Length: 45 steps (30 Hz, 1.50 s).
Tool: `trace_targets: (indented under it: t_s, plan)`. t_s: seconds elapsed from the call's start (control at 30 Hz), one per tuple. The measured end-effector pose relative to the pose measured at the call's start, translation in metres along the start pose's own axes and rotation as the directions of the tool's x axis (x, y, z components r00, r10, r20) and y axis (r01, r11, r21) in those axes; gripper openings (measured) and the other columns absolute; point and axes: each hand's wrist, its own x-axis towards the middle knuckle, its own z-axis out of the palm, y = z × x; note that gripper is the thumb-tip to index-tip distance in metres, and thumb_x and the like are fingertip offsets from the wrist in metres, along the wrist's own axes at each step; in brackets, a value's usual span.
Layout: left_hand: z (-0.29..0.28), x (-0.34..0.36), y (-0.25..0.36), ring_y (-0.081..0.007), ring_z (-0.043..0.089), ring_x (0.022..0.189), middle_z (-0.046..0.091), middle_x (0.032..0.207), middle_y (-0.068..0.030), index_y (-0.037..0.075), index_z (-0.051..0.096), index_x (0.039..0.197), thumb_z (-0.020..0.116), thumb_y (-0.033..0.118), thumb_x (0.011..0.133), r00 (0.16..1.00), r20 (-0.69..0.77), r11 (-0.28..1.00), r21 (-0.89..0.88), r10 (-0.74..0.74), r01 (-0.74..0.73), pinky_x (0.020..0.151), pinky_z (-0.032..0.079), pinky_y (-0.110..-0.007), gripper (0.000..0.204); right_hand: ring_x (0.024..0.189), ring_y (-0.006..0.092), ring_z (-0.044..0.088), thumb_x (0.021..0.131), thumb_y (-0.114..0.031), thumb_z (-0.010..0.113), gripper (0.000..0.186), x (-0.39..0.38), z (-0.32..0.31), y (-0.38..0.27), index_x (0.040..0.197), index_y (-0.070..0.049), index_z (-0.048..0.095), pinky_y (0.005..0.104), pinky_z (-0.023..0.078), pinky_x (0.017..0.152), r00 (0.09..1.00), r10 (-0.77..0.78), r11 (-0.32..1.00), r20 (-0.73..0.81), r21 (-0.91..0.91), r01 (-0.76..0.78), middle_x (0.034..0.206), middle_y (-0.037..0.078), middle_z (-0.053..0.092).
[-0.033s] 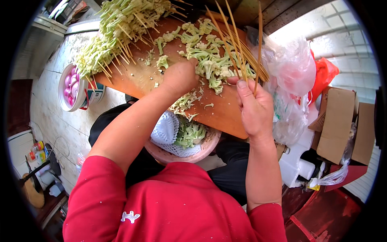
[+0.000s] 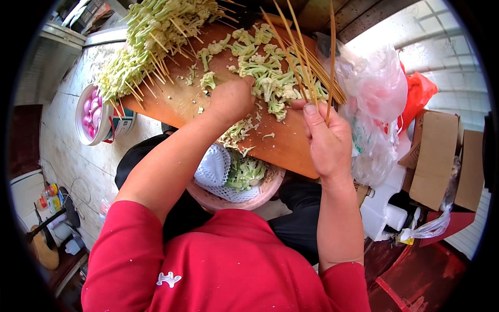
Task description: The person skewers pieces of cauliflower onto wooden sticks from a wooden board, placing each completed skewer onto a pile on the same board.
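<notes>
My left hand [image 2: 231,99] is on the orange board [image 2: 288,143] at loose cauliflower florets [image 2: 267,75], fingers curled, their tips and anything between them hidden. My right hand [image 2: 327,138] grips several upright bamboo skewers [image 2: 331,62] over the board's right side, thumb pressed along them. Behind these stand more loose skewers [image 2: 332,88], lying in a bundle. A heap of skewered cauliflower [image 2: 150,26] fills the board's upper left, stick ends pointing right and down. Small scraps are scattered near my left wrist.
Below the board, a pink basin [image 2: 273,190] holds white mesh and cauliflower. A white bucket [image 2: 83,130] of peeled red onions stands left. Plastic bags [image 2: 377,83], a red bag [image 2: 418,91], cardboard boxes [image 2: 431,161] and white foam crowd the right. Bottles and tools sit at lower left.
</notes>
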Motion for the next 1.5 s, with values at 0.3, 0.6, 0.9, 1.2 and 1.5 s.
trace_targets:
  t_s: [0.3,0.6,0.9,1.2,1.5]
  plan:
    - [-0.051,0.002,0.006,-0.0190,0.064,0.072,0.059,0.078,-0.0058,0.002,0.052,0.110,0.053,0.006,0.083,0.936,0.340,0.224,-0.909,-0.087,0.351,0.061,0.054,-0.030,0.028,0.061,0.0042,0.044,0.091,-0.017,0.053,0.020,-0.010,-0.011,0.004,0.097,-0.001,0.064,0.0236,0.038,0.054,0.991,-0.026,0.998,0.133,-0.048,0.033,0.064,-0.004,0.051]
    - [-0.078,-0.008,-0.017,-0.0222,0.064,0.085,0.060,0.100,-0.0128,-0.002,0.042,0.124,0.050,0.003,0.089,0.991,0.103,-0.277,-0.958,-0.084,0.076,0.077,0.056,-0.033,0.036,0.058,0.0035,0.042,0.087,-0.011,0.056,0.017,-0.011,-0.001,0.008,0.096,0.001,0.064,0.0217,0.035,0.052,0.991,0.054,0.995,0.120,-0.086,-0.044,0.064,-0.006,0.049]
    - [-0.088,-0.012,-0.022,-0.0240,0.063,0.091,0.061,0.100,-0.0144,-0.002,0.045,0.118,0.059,0.003,0.085,0.980,0.052,-0.212,-0.977,-0.192,0.010,0.075,0.056,-0.033,0.037,0.062,0.0035,0.045,0.086,-0.010,0.057,0.015,-0.010,0.003,0.004,0.094,0.000,0.065,0.0205,0.037,0.056,0.988,0.059,0.991,0.143,-0.129,-0.040,0.067,-0.005,0.052]
    - [-0.089,-0.012,-0.022,-0.0210,0.064,0.077,0.062,0.094,-0.0137,-0.006,0.044,0.117,0.065,0.006,0.081,0.990,0.071,-0.033,-0.997,-0.124,0.067,0.067,0.056,-0.030,0.044,0.069,0.0051,0.052,0.085,-0.010,0.058,0.017,-0.014,-0.003,0.010,0.095,0.001,0.066,0.0210,0.042,0.062,0.993,0.017,0.988,0.120,-0.152,0.001,0.076,0.000,0.062]
    - [-0.066,-0.036,0.017,-0.0229,0.065,0.074,0.063,0.088,-0.0157,-0.007,0.037,0.123,0.066,0.006,0.080,0.966,0.258,0.060,-0.964,-0.007,0.258,0.070,0.056,-0.032,0.053,0.060,0.0045,0.047,0.085,-0.009,0.057,0.014,-0.012,0.012,0.014,0.092,0.000,0.066,0.0228,0.039,0.054,0.997,-0.035,0.982,0.074,-0.184,0.048,0.065,-0.001,0.056]
